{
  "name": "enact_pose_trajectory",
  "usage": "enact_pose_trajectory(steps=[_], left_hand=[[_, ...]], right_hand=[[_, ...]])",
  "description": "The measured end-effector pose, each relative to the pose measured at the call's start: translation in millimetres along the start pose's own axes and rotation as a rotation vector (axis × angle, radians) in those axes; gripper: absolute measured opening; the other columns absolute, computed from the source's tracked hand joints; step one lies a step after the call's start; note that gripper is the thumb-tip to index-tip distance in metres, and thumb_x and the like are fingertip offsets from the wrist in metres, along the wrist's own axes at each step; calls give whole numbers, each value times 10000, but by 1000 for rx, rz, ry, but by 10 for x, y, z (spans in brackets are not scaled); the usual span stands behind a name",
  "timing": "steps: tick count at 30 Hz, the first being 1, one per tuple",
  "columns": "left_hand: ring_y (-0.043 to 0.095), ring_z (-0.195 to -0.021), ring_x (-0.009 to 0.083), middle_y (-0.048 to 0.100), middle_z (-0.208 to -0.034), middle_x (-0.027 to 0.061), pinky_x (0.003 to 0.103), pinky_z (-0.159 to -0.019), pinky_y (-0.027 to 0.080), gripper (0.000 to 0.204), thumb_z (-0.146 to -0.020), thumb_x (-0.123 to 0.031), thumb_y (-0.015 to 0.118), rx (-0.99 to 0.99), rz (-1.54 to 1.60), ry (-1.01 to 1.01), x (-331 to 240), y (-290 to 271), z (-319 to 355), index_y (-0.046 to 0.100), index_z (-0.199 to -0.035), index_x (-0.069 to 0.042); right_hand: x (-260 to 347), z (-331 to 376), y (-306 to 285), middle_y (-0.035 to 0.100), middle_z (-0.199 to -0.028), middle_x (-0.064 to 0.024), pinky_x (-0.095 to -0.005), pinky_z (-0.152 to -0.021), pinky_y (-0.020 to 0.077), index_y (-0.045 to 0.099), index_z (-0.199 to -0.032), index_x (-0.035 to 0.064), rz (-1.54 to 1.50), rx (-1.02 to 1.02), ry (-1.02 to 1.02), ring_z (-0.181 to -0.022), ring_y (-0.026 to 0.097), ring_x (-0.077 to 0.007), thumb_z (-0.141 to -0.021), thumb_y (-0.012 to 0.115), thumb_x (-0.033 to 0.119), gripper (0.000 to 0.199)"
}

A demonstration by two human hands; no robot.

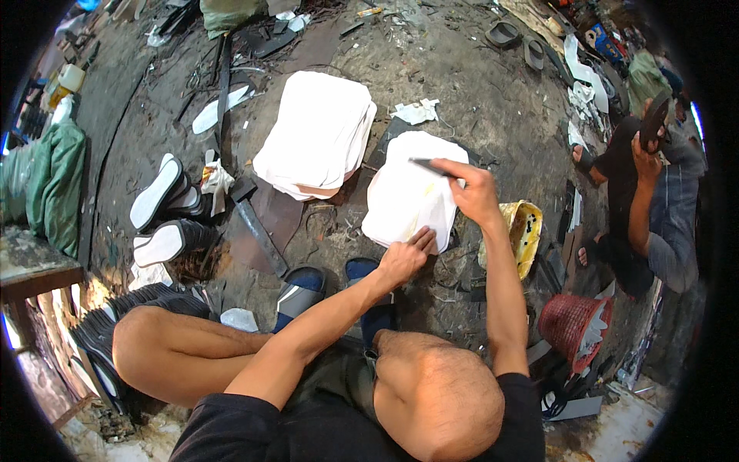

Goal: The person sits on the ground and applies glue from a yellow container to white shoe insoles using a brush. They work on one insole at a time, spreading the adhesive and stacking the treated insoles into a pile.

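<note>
The white sheet pile [400,192] lies on the floor [308,235], ahead of the seated person and between the two hands. Its long axis runs away from the body, leaning slightly right at the far end. The right grip [475,189] is over its far right edge; most of the top sheet lies to the left of that grip and nearer the body. The right grip is clamped on a dark flat tool [429,165], whose free end points left and a little away, across the long axis of the pile. The left grip [404,259] is at the near edge, fingers extended and apart from the palm, tips resting on the top sheet and closed round nothing visible. Of the two, the right is nearer the far half, the left nearer the close end. A yellow container [526,231] stands just right of the pile, beside the right forearm.

Noted as unclear: the tool is blurred, and its contact with the sheet cannot be confirmed; the left thumb is not distinguishable; the right hand covers part of the pile's edge; the container's near side is partly hidden by the forearm
</note>
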State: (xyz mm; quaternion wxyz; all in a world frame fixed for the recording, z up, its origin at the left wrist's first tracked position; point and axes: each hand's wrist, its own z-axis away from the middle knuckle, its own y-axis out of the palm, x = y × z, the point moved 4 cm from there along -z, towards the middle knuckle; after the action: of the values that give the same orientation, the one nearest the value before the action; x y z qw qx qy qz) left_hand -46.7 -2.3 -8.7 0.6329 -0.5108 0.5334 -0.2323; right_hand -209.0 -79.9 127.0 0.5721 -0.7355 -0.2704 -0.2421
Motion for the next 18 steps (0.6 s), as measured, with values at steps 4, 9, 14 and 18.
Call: enact_pose_trajectory(steps=[4,9,14,18], left_hand=[[485,-1375,198,530,-1461,80,322,-770,597,540,-834,-70,597,-41,-39,6,30,20,108,536,-1369,-25],[482,-1375,178,519,-1475,66,305,-820,592,529,-824,-72,607,33,-24,-13,78,25,117,557,-1349,-37],[523,-1338,185,567,-1425,63,307,-873,579,502,-817,-69,597,6,-4,-63,6,-15,72,584,-1318,-47],[549,-1313,191,592,-1395,67,314,-878,575,484,-818,-65,590,-32,16,-55,-21,-22,67,601,-1302,-54]], right_hand=[[-701,-273,428,733,-1111,-49,-340,-931,546,766,-1076,200,182,255,-129,-1084,682,-243,-751,569,-3,430],[-848,-901,602,745,-1074,21,-402,-1073,429,782,-969,239,365,380,-252,-1171,632,-190,-728,617,72,336],[-1008,-528,307,745,-1041,51,-400,-1095,370,770,-901,268,426,516,-69,-1153,633,-159,-698,593,17,368],[-1217,13,-277,731,-1131,-8,-422,-950,495,758,-1067,248,428,390,399,-1092,669,-235,-775,621,64,371]])
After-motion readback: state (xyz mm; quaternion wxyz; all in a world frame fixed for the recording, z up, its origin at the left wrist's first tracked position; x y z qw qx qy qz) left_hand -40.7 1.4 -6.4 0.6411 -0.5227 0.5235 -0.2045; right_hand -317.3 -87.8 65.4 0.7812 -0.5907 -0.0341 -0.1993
